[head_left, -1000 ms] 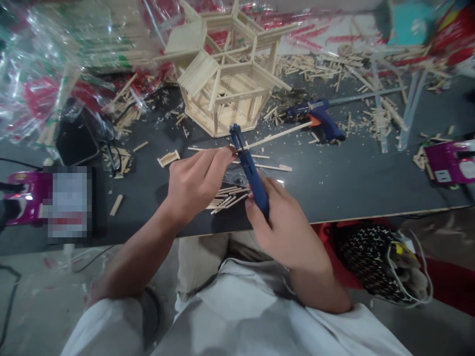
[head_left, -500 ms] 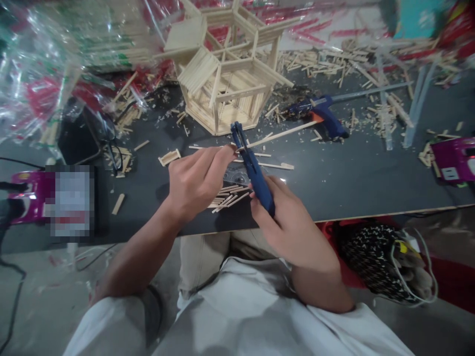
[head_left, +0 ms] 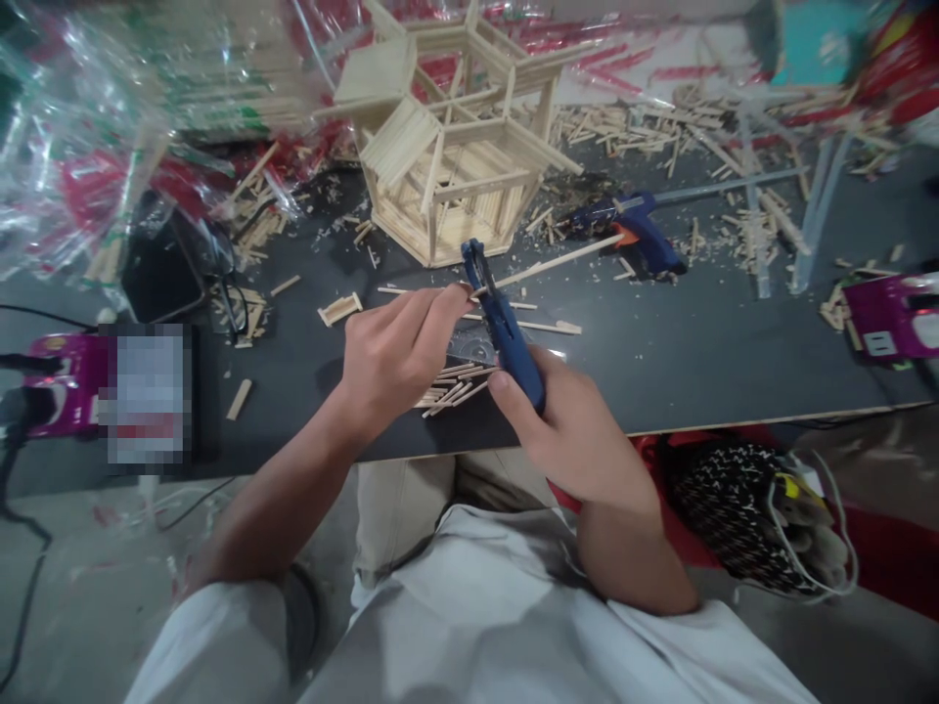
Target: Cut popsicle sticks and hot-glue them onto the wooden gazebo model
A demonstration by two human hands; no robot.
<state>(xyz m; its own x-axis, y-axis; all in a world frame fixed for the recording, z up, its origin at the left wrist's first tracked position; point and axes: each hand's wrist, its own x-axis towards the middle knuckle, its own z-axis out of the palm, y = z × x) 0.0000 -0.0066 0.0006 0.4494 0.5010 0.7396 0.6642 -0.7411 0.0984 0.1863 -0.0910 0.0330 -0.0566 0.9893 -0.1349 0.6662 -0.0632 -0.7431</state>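
Observation:
My right hand is wrapped round the blue handles of a cutting tool that looks like pliers, its head pointing away from me. A long thin wooden stick passes through the tool's jaws. Pinched between the fingertips of my left hand is the near end of that stick, just left of the jaws. Short cut sticks lie in a bunch below my hands. Other loose sticks rest just beyond the tool. Behind stands a hexagonal stick-built frame.
A blue glue gun lies at the right, with clear glue sticks past it. A small stick piece, a dark phone and glasses are on the left. Purple power strips sit at both sides. Plastic wrapping covers the back.
The view has shifted slightly. My right fingers have closed further round the tool's handles; the left hand keeps its pinch on the stick.

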